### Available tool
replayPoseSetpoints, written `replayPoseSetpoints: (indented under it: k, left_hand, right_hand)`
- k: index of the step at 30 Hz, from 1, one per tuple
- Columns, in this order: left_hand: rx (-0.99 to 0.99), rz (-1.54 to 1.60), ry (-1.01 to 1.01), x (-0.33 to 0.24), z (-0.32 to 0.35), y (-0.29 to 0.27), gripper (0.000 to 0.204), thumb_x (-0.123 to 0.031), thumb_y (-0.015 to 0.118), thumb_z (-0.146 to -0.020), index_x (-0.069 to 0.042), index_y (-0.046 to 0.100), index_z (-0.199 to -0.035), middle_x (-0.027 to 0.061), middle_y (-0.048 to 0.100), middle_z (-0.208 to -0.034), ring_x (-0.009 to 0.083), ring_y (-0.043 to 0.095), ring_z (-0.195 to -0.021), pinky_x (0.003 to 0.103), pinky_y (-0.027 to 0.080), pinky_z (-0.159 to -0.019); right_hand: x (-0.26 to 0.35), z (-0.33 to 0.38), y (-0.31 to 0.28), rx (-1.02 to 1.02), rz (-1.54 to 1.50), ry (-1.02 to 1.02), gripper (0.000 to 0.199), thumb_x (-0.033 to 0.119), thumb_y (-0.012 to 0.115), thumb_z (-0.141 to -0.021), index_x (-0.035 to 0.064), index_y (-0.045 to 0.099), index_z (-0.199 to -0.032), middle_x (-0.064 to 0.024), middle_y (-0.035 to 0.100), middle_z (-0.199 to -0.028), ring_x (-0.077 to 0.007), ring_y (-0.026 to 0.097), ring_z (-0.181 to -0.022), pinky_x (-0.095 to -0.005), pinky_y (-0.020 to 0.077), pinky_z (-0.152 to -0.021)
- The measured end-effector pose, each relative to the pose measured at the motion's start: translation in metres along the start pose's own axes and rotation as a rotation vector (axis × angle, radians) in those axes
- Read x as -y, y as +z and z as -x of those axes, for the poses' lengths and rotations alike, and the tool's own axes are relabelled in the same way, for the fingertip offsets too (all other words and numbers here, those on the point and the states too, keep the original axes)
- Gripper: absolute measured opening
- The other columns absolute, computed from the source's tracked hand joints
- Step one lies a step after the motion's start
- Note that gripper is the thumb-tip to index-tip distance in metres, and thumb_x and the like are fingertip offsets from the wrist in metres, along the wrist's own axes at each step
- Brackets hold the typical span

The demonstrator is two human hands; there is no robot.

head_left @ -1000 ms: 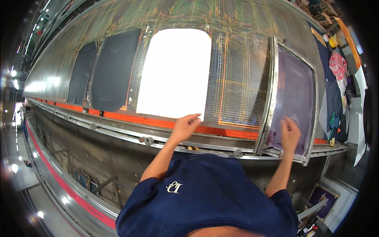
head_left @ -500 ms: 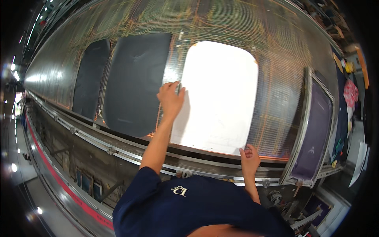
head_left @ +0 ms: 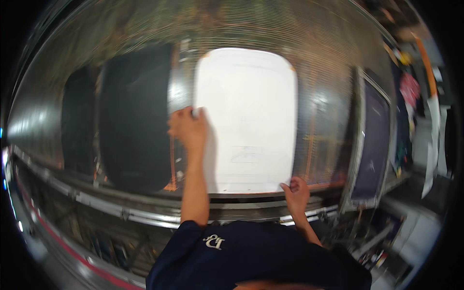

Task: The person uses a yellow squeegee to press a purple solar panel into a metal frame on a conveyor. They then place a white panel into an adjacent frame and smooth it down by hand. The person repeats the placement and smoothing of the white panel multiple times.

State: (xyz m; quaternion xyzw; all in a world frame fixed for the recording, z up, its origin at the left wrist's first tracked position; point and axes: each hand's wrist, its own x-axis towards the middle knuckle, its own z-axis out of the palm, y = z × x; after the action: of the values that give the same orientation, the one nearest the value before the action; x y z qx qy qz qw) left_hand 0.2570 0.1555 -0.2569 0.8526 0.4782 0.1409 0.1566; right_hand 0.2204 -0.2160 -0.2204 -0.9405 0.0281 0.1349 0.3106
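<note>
A white sheet or panel [head_left: 249, 111] with rounded far corners lies flat on the long printing table. My left hand [head_left: 189, 128] is at its left edge, fingers bent, with a small dark thing between thumb and forefinger that I cannot make out. At the near right corner of the white sheet is my right hand [head_left: 297, 193]. Its thumb meets the corner and its fingers are curled; whether anything is pinched in them is hidden. To the left lie a large black panel [head_left: 135, 116] and a narrower-looking black one [head_left: 77, 121].
A framed screen [head_left: 372, 140] with purple mesh stands at the right end of the reach. A metal rail [head_left: 140, 212] runs along the table's near edge. Orange tape lines and marks cover the tabletop [head_left: 324, 111]. Cloths and papers hang at the far right, including a red patterned cloth [head_left: 410, 89].
The view has turned and shifted, so the panels appear further left. Both hands stay at about the same places on the white sheet's edges. The picture is blurrier now.
</note>
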Motion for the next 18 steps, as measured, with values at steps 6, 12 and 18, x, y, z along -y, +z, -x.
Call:
replayPoseSetpoints:
  k: [6, 12, 18]
  left_hand:
    - [0.075, 0.135, -0.102, 0.008, -0.019, 0.008, 0.027, -0.039, 0.074, -0.088, -0.013, 0.074, -0.092, 0.0060, 0.059, -0.120, 0.0284, 0.050, -0.118, 0.056, 0.028, -0.106]
    - [0.005, 0.166, -0.141, 0.018, -0.020, 0.023, 0.027, -0.039, 0.074, -0.088, -0.012, 0.074, -0.091, 0.0032, 0.059, -0.120, 0.0240, 0.051, -0.118, 0.059, 0.024, -0.111]
    - [-0.013, 0.242, -0.144, 0.021, -0.023, 0.023, 0.028, -0.037, 0.077, -0.086, -0.009, 0.074, -0.086, 0.0048, 0.061, -0.116, 0.0242, 0.061, -0.105, 0.053, 0.039, -0.103]
  right_hand:
    - [0.007, -0.001, -0.011, 0.016, -0.098, 0.083, 0.038, 0.019, 0.087, -0.073, 0.0041, 0.066, -0.100, -0.0075, 0.061, -0.085, -0.0201, 0.060, -0.074, -0.0329, 0.0517, -0.068]
    - [0.006, -0.007, -0.016, 0.055, -0.144, 0.092, 0.037, 0.019, 0.086, -0.073, 0.0051, 0.065, -0.099, -0.0064, 0.060, -0.087, -0.0201, 0.060, -0.075, -0.0336, 0.0516, -0.068]
    - [0.003, -0.008, -0.018, 0.062, -0.175, 0.087, 0.036, 0.019, 0.086, -0.074, 0.0061, 0.065, -0.100, -0.0056, 0.059, -0.087, -0.0200, 0.060, -0.077, -0.0347, 0.0509, -0.068]
